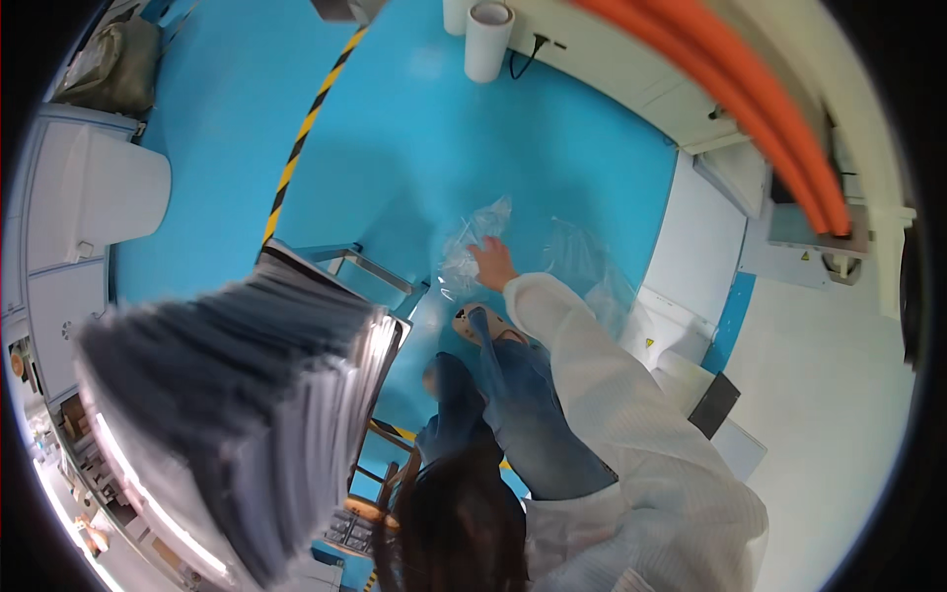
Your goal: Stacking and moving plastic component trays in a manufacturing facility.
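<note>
My right arm, in a white sleeve, reaches down toward the blue floor. At its end my right hand (496, 264) is closed on a crumpled clear plastic bag (479, 229), with the film spreading out around and beyond the fingers. Just to the right, a second piece of clear plastic (582, 259) lies on the floor. Below the hand is my shoe (470, 324), light coloured with dark spots. My left hand does not show in the picture.
A tall stack of dark-edged sheets (237, 395) looms close on the left, beside a metal frame (370, 268). Orange tubes (750, 89) arch overhead at the right. White rolls (488, 44) stand at the far wall; a white bin (113, 187) is at the left.
</note>
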`<state>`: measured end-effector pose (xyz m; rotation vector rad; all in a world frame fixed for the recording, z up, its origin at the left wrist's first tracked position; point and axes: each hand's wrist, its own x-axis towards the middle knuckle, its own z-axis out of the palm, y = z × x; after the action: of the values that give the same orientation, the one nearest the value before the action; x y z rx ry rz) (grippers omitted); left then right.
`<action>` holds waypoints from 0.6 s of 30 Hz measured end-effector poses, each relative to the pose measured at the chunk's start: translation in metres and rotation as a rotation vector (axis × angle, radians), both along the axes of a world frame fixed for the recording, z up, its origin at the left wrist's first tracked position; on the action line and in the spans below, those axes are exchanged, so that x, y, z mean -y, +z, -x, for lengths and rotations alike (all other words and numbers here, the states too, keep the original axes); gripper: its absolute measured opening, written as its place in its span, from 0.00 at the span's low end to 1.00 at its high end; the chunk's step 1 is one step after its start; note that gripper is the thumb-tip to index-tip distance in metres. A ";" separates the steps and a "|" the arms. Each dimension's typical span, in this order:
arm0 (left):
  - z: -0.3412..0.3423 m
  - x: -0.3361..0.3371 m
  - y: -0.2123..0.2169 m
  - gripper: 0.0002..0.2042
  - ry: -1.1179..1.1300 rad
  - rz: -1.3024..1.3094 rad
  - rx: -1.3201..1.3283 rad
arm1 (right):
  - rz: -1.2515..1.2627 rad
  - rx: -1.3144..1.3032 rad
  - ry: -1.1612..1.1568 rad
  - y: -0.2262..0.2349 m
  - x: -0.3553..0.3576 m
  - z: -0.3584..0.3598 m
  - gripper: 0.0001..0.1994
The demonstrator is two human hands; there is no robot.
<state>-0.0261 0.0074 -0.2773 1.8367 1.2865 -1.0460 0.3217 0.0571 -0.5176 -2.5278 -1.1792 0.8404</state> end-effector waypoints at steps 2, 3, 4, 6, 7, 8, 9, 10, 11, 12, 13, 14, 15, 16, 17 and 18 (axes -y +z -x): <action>0.031 0.007 -0.040 0.65 0.122 -0.073 -0.025 | -0.032 0.021 0.080 -0.027 -0.028 0.026 0.32; 0.047 0.014 -0.057 0.64 0.177 -0.106 -0.029 | -0.053 0.077 0.156 -0.047 -0.031 0.032 0.31; 0.066 0.022 -0.073 0.63 0.231 -0.141 -0.032 | -0.055 0.059 0.150 -0.065 -0.033 0.036 0.31; 0.119 0.075 -0.097 0.62 0.336 -0.204 -0.012 | -0.052 0.290 0.167 -0.110 -0.025 0.029 0.28; 0.149 0.094 -0.104 0.61 0.390 -0.249 -0.010 | -0.062 0.276 0.160 -0.125 -0.028 0.037 0.28; 0.176 0.112 -0.111 0.61 0.448 -0.294 -0.004 | -0.011 0.297 0.164 -0.138 -0.028 0.041 0.26; 0.204 0.132 -0.112 0.60 0.509 -0.340 -0.004 | 0.041 0.314 0.173 -0.148 -0.026 0.048 0.23; 0.235 0.154 -0.101 0.59 0.569 -0.379 -0.017 | 0.040 0.285 0.179 -0.158 -0.019 0.057 0.23; 0.262 0.174 -0.090 0.58 0.626 -0.413 -0.022 | 0.078 0.255 0.242 -0.165 -0.008 0.057 0.18; 0.282 0.190 -0.085 0.58 0.682 -0.447 -0.013 | 0.115 0.237 0.300 -0.170 0.003 0.051 0.13; 0.303 0.200 -0.079 0.57 0.736 -0.489 -0.006 | 0.111 0.226 0.298 -0.172 0.017 0.053 0.13; 0.320 0.208 -0.077 0.56 0.788 -0.531 0.008 | 0.120 0.104 0.216 -0.170 0.031 0.053 0.12; 0.317 0.207 -0.072 0.56 0.843 -0.560 0.032 | 0.138 -0.005 0.132 -0.165 0.041 0.047 0.11; 0.316 0.189 -0.084 0.56 0.837 -0.550 0.041 | 0.144 0.004 0.123 -0.161 0.044 0.040 0.11; 0.310 0.182 -0.090 0.56 0.815 -0.536 0.041 | -0.055 -0.110 -0.102 -0.156 0.048 0.031 0.13; 0.302 0.177 -0.096 0.56 0.792 -0.521 0.042 | -0.257 -0.218 -0.327 -0.150 0.052 0.022 0.15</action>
<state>-0.3282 -0.1692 -0.3730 1.4143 2.1428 -0.2500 0.3001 0.0047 -0.6679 -2.2660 -0.7281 0.7985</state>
